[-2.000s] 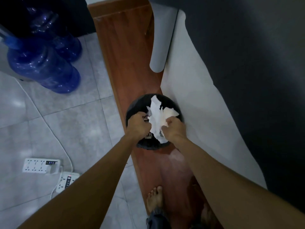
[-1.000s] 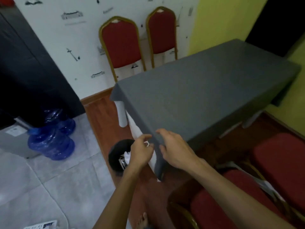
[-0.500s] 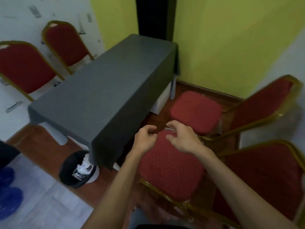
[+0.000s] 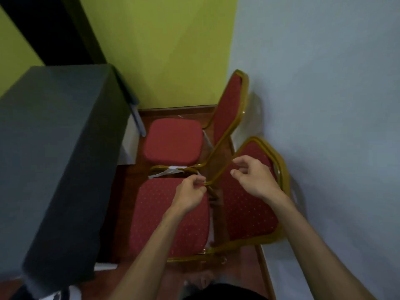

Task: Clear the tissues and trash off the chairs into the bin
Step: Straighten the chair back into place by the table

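Observation:
Two red chairs with gold frames stand against the wall. The near chair seat (image 4: 168,215) is below my hands and the far chair seat (image 4: 173,141) is beyond it. A crumpled white strip of tissue (image 4: 167,171) lies along the near seat's far edge, between the two seats. My left hand (image 4: 190,194) hovers over that seat's far right corner, just right of the strip, with its fingers curled shut and nothing visible in them. My right hand (image 4: 253,177) is over the near chair's backrest (image 4: 244,213) with its fingers apart and empty. I cannot make out the bin.
A table under a dark grey cloth (image 4: 54,148) fills the left side, close to both seats. A yellow-green wall is behind and a pale wall (image 4: 324,105) is to the right. Wooden floor (image 4: 127,191) shows in the narrow gap between table and chairs.
I have turned away from the bin, where both hands were pressing tissue in, and now face the corner chairs. The bin has left my view. Both hands came away empty.

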A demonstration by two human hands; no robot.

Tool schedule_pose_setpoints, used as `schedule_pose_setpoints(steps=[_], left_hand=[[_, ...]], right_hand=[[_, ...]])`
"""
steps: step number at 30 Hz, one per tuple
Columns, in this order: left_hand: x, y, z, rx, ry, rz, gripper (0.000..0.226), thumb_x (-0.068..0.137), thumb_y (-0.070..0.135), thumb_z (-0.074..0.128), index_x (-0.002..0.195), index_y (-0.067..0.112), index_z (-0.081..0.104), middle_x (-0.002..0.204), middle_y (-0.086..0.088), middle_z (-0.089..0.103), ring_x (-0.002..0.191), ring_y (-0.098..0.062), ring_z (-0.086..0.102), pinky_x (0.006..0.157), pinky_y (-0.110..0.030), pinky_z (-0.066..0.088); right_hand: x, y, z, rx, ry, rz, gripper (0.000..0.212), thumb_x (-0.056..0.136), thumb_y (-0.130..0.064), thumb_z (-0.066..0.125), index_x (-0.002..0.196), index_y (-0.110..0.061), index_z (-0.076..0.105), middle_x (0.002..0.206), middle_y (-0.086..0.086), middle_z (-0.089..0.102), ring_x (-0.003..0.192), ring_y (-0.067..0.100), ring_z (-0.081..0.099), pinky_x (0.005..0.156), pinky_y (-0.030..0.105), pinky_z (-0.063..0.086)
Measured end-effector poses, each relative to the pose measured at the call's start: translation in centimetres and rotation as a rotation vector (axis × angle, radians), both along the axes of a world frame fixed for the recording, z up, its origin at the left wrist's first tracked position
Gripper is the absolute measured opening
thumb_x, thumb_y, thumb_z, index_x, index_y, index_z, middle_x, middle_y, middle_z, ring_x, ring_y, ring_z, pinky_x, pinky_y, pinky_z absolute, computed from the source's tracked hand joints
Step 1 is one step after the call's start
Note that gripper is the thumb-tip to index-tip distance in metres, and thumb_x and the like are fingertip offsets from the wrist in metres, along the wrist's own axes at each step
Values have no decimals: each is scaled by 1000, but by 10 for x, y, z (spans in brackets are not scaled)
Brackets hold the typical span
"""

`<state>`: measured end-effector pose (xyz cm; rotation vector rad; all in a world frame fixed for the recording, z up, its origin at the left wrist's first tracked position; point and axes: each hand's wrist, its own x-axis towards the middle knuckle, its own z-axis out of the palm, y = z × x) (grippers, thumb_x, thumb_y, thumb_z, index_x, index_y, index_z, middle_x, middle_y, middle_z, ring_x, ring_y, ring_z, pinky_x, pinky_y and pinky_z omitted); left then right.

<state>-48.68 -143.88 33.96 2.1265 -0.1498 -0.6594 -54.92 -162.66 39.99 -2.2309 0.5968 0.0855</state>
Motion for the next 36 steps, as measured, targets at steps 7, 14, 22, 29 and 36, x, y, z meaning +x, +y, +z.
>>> schedule_pose_setpoints(steps=[7,14,22,29,36], left_hand=[[-29,-68,-7,-38,73,-175,32,94,18,61,125,23,66,124,2,67,100,-9,63,82,-23,52],[-79,-128,-18,-30,98,-342,68,84,47,70,144,24,47,140,1,59,122,-17,58,100,-30,47],[-117,-172,-44,108,188,-293,129,70,69,71,160,22,-9,167,-4,10,153,-26,16,122,-47,26],[-115,-181,-46,86,207,-194,130,69,56,73,158,20,-15,169,-6,0,154,-28,10,123,-47,22],[-91,-156,-39,94,282,-24,121,76,24,69,157,18,-21,168,-12,-14,155,-32,-6,125,-49,12]], right_hand=[[-31,-54,-17,-47,26,-200,28,92,-25,71,120,-21,69,113,-2,73,105,17,68,99,37,54],[-27,-91,-34,-163,-147,-423,21,87,-24,74,98,-18,57,99,2,59,87,17,52,73,24,35],[-1,-113,-42,82,115,-311,23,96,-26,63,112,-14,54,89,-1,58,66,8,52,49,21,34],[13,-106,-56,428,32,-539,7,90,-20,67,94,-25,65,92,2,73,78,18,69,71,33,60],[49,-66,-63,528,20,-482,16,85,-18,66,72,-26,63,82,-3,72,81,21,69,81,39,60]])
